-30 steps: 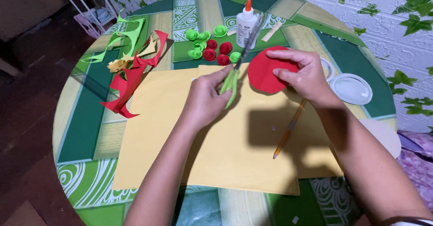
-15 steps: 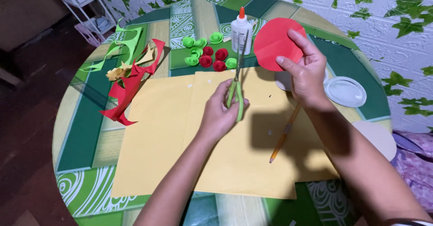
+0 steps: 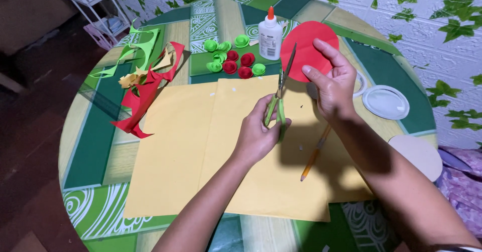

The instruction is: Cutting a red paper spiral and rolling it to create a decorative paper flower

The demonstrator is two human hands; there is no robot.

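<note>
Left hand [image 3: 258, 136] is closed around the green handles of the scissors [image 3: 280, 88], fingers through the loops, blades pointing up and away from the wrist. Blades look nearly shut, tips lying against the left edge of the red paper circle [image 3: 307, 51]. Can't tell if the blades have bitten into the paper or just overlap it.

Right hand [image 3: 331, 83] pinches the red paper circle at its lower right: thumb across the front, fingers curled behind. Circle is held up off the table, roughly upright, facing the person. Hands are apart but near, the scissors bridging between them.

Under both hands: two big yellow sheets [image 3: 211, 151] laid flat on the round green patterned table [image 3: 95, 146]. A pencil [image 3: 315, 151] lies on the yellow paper just below the right wrist.

Beyond the left hand: a cluster of small rolled paper roses [image 3: 233, 61], green and red. A white glue bottle [image 3: 270, 31] with orange tip stands just left of the red circle. Far left of the left hand: a pile of red, green and yellow paper scraps [image 3: 143, 83]. Right of the right hand: a white plastic lid [image 3: 385, 102].
</note>
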